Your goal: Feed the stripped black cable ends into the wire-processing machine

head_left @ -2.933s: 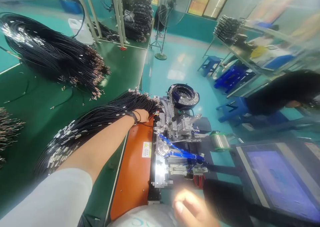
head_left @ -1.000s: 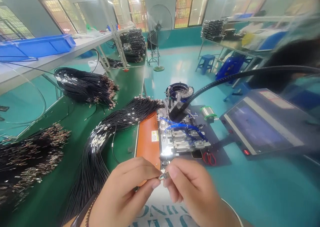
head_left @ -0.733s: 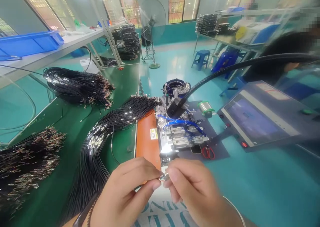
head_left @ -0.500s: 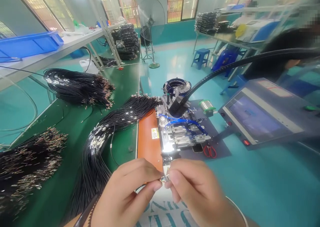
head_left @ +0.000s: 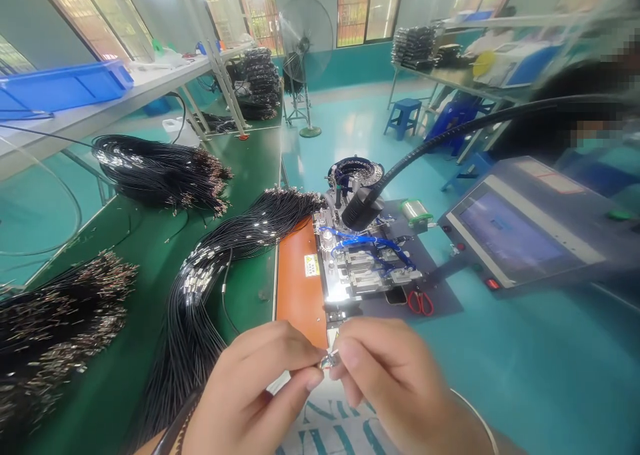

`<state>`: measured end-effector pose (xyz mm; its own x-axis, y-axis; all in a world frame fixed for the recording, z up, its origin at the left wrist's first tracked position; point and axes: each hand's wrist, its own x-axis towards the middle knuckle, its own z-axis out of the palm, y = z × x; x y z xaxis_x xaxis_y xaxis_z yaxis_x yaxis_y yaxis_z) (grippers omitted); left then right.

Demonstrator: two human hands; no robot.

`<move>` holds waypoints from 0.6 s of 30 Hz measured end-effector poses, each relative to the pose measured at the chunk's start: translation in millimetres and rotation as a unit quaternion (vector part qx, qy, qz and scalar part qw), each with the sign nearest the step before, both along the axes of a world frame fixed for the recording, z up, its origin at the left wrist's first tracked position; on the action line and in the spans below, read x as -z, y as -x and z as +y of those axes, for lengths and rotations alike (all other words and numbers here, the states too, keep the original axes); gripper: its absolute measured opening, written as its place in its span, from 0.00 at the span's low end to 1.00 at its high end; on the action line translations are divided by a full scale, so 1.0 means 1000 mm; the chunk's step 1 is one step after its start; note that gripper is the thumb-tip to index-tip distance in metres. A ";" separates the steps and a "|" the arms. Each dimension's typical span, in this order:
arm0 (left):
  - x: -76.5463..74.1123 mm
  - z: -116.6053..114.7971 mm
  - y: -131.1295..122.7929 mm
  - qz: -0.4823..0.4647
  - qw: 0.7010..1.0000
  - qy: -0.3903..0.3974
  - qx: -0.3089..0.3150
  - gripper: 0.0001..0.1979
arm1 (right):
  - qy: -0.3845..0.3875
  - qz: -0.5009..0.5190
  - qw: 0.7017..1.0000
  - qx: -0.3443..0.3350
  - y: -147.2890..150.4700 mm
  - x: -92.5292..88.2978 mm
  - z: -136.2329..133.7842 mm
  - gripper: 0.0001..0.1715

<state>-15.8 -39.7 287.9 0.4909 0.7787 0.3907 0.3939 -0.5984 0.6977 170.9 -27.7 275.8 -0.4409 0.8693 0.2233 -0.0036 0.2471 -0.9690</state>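
Note:
Between the fingertips of both hands, low in the middle of the head view, is the small end of a cable (head_left: 329, 359) with fine, pale and shiny wires. My left hand (head_left: 263, 381) pinches it between thumb and forefinger. From the other side, the thumb and fingers of my right hand (head_left: 393, 375) are closed on the thin wire tips. Most of the cable is hidden by the left hand. Just beyond the hands stands a bench machine (head_left: 365, 261) with metal fixtures and blue tubes. A long bundle of black cables (head_left: 200, 288) lies to the left.
More black cable bundles (head_left: 160, 175) lie on the green tabletop (head_left: 255, 168). Red-handled scissors (head_left: 420, 303), a wire spool (head_left: 416, 210) and a screen unit (head_left: 530, 225) are on the right. A black hose (head_left: 450, 135) arches over the machine. Beyond are a fan (head_left: 305, 45) and a person.
Both hands keep almost the same pose, with the wires shifting only slightly between the fingertips. The whole view has moved a little.

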 end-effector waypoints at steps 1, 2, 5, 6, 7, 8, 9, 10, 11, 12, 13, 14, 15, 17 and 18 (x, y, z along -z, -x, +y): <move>0.000 -0.001 0.000 0.002 1.000 -0.004 -0.001 0.08 | 0.002 -0.002 1.000 -0.001 0.000 0.000 0.000 0.17; -0.001 -0.001 0.000 0.004 1.000 -0.007 -0.003 0.08 | 0.003 -0.005 1.000 -0.001 0.000 0.001 -0.001 0.18; -0.003 -0.003 0.000 0.005 1.000 -0.016 -0.004 0.08 | 0.002 -0.012 1.000 0.000 0.001 0.001 -0.001 0.19; -0.003 -0.004 0.000 0.004 1.000 -0.018 -0.004 0.08 | 0.002 -0.013 1.000 -0.001 0.001 0.001 -0.001 0.19; -0.004 -0.004 0.000 0.002 1.000 -0.020 -0.003 0.08 | 0.002 -0.011 1.000 -0.002 0.001 0.001 -0.002 0.19; -0.004 -0.005 0.000 0.000 1.000 -0.022 -0.002 0.08 | 0.003 -0.009 1.000 -0.003 0.002 0.001 -0.002 0.20; -0.005 -0.005 0.000 -0.001 1.000 -0.024 -0.002 0.09 | 0.004 -0.007 1.000 -0.004 0.002 0.000 -0.002 0.20; -0.005 -0.005 0.000 -0.001 1.000 -0.025 -0.001 0.09 | 0.006 -0.006 1.000 -0.005 0.002 0.000 -0.003 0.20; -0.005 -0.005 0.000 -0.002 1.000 -0.028 -0.001 0.09 | 0.008 -0.006 1.000 -0.006 0.003 0.000 -0.003 0.20; -0.006 -0.005 0.000 -0.003 1.000 -0.030 0.000 0.09 | 0.011 -0.007 1.000 -0.007 0.003 0.000 -0.004 0.21; -0.006 -0.005 0.000 -0.004 0.999 -0.032 -0.001 0.09 | 0.013 -0.008 1.000 -0.008 0.003 0.000 -0.004 0.21; -0.006 -0.005 0.000 -0.004 0.999 -0.034 0.000 0.09 | 0.014 -0.009 1.000 -0.009 0.003 0.000 -0.005 0.20; -0.006 -0.005 0.000 -0.004 0.999 -0.036 0.000 0.09 | 0.014 -0.010 1.000 -0.008 0.003 0.000 -0.005 0.20; -0.007 -0.006 0.001 -0.004 0.999 -0.038 0.002 0.10 | 0.007 -0.012 1.000 -0.006 0.003 -0.001 -0.006 0.20; -0.007 -0.007 0.001 -0.004 0.999 -0.039 0.004 0.10 | 0.001 -0.013 1.000 -0.004 0.003 -0.001 -0.007 0.19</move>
<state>-16.9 -46.3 294.6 0.4941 0.7421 0.4531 0.3840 -0.6538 0.6520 168.2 -34.6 276.5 -0.4544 0.8656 0.2102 0.0204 0.2460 -0.9690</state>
